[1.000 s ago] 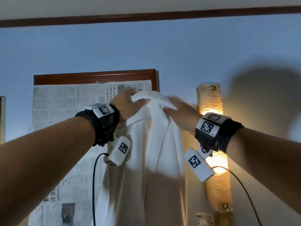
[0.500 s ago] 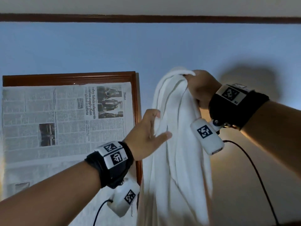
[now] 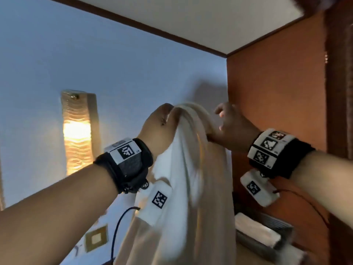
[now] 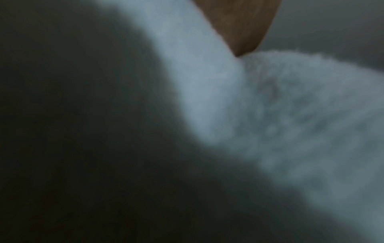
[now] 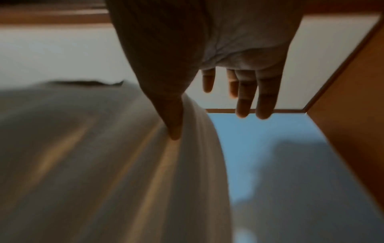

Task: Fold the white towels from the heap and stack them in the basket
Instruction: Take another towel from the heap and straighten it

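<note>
Head view: the left hand (image 3: 160, 127) grips the bunched top of a white towel (image 3: 189, 188), held high and hanging down. The right hand (image 3: 232, 129) touches the towel just beside it, fingers (image 5: 264, 98) straight, thumb against the cloth. Behind stand a lit wall lamp (image 3: 77, 131) and an orange-brown panel (image 3: 275, 96); folded towels (image 3: 256, 231) lie at lower right.
</note>
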`<state>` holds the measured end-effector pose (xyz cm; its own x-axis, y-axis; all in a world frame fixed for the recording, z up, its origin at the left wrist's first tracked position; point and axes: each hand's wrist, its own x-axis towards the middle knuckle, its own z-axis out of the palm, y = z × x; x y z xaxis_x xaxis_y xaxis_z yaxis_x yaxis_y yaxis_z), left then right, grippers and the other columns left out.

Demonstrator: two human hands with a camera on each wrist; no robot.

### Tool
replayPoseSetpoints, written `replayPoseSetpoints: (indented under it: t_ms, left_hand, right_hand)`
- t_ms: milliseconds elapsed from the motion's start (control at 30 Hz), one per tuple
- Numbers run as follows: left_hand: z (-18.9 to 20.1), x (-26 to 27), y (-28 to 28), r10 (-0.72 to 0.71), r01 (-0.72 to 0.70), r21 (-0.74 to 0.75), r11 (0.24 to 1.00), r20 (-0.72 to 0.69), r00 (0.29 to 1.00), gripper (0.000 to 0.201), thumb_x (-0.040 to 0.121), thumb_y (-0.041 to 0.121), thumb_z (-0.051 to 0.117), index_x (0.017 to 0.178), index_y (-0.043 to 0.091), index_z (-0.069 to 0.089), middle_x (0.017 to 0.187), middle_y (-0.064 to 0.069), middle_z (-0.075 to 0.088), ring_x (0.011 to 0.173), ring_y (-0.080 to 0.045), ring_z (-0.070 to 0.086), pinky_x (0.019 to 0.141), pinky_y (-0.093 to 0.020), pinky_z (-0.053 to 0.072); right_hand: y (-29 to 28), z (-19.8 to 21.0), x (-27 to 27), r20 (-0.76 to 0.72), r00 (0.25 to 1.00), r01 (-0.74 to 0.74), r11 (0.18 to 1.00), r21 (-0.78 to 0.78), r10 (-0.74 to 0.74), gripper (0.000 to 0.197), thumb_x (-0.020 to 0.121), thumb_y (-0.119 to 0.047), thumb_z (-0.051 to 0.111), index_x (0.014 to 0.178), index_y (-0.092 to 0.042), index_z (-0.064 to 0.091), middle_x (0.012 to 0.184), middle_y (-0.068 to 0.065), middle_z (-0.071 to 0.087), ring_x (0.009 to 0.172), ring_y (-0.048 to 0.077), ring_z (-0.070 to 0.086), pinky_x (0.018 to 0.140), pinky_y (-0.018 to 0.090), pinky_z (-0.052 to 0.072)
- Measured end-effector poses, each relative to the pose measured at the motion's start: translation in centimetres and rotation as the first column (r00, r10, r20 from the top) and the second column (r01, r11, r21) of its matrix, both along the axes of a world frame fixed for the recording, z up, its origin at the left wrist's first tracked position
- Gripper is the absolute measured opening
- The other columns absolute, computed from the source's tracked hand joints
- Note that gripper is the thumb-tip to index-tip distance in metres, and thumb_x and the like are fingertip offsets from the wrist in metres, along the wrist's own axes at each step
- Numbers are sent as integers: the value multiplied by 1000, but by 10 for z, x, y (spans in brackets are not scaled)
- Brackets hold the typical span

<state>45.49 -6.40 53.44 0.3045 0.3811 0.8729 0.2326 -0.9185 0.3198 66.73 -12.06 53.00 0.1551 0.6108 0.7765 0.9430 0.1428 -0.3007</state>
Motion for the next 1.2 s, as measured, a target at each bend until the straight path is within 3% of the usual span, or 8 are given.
replayPoseSetpoints:
  t_ms: [133, 233, 433, 567, 700, 833, 1000, 1200]
  left_hand:
    - [-26, 120, -30, -123, 122, -44, 992, -27, 992, 32, 104, 33, 44, 84, 10, 55, 70, 0, 50, 67, -18, 46, 65, -36, 40]
    - [-41, 191, -51, -229, 229, -117, 967, 9, 973, 31, 102, 33, 45, 81, 13, 56, 68, 4, 50, 67, -15, 46, 65, -32, 39]
    - [-53, 307, -66, -399, 416, -240, 877, 117, 909, 34, 97, 40, 48, 85, 9, 59, 70, 3, 51, 69, -14, 47, 70, -36, 47]
    - [-78, 367, -49, -478, 503, -346, 792, 161, 863, 32, 95, 41, 50, 67, 27, 56, 58, 16, 43, 61, -10, 41, 64, -32, 40]
    - [-105, 420, -24, -545, 566, -445, 693, 190, 817, 36, 96, 33, 56, 61, 26, 50, 57, 14, 39, 58, -8, 37, 58, -27, 36]
    - [-120, 465, 12, -619, 610, -497, 617, 172, 766, 32, 94, 25, 64, 66, 20, 50, 56, 8, 44, 51, -8, 37, 51, -23, 36]
    - [-113, 505, 56, -518, 470, -304, 828, -97, 850, 27, 91, 30, 66, 72, 12, 58, 58, 11, 53, 51, -3, 45, 55, -21, 41]
    - [-99, 510, 86, -484, 463, -182, 867, -91, 870, 29, 92, 37, 63, 75, 14, 57, 62, 13, 54, 57, -2, 47, 58, -19, 42]
  right_hand:
    - [-63, -62, 94, 186, 978, 64, 985, 161, -94, 43, 75, -48, 65, 102, -17, 51, 103, 1, 49, 87, 15, 48, 76, 33, 43]
    - [-105, -97, 132, 88, 996, -36, 992, 124, 25, 6, 85, -26, 55, 91, -26, 55, 80, -15, 54, 72, -1, 51, 65, 26, 40]
    - [-139, -138, 206, -331, 918, -188, 975, 118, 217, 27, 97, -8, 53, 116, -25, 61, 103, -12, 70, 97, 5, 65, 87, 30, 50]
    - [-134, -159, 275, -251, 968, 31, 998, 49, -18, 11, 90, -11, 60, 80, -10, 54, 79, 8, 60, 73, 14, 55, 74, 37, 48]
    - [-117, -174, 332, -229, 910, 331, 938, -101, -346, 12, 99, -22, 52, 94, -12, 55, 85, 4, 64, 78, 25, 56, 67, 35, 36]
    - [-95, -164, 392, -322, 855, 424, 906, -18, -407, 20, 104, -25, 43, 87, -16, 49, 75, -1, 56, 74, 23, 51, 64, 33, 26]
    - [-69, -140, 439, -331, 917, 243, 970, 20, -223, 31, 99, -27, 58, 75, -9, 51, 60, -10, 44, 51, 3, 40, 54, 23, 31]
    - [-29, -148, 459, -434, 901, -115, 966, -230, 4, 44, 82, -54, 73, 76, -14, 56, 65, -11, 53, 58, 5, 47, 56, 25, 37]
